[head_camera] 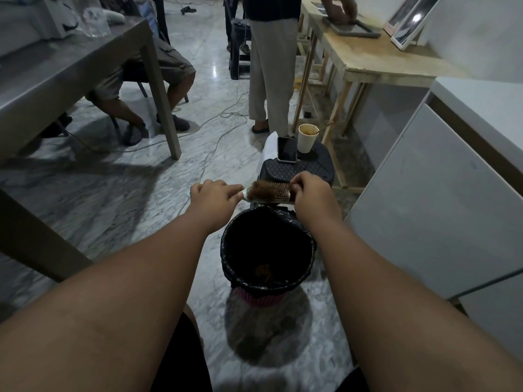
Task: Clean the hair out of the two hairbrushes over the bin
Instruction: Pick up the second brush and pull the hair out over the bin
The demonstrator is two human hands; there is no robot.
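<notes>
A pale hairbrush [278, 195] lies level, just past the far rim of the bin [310, 244]. A mat of brown hair [263, 188] covers the left part of its bristles. My left hand [215, 198] grips the handle end. My right hand [310, 190] is closed at the brush's right end, fingertips pinched over the bristles. The bin is lined with a black bag and has a clump of brown hair [263, 271] at its bottom. A second hairbrush is not in sight.
Behind the bin a black stool [318, 164] carries a phone [286, 149] and a paper cup [307, 137]. A grey table [70, 72] stands left, with a seated person behind it. Another person stands ahead at a wooden bench [376, 58]. Cables cross the marble floor. White cabinets are right.
</notes>
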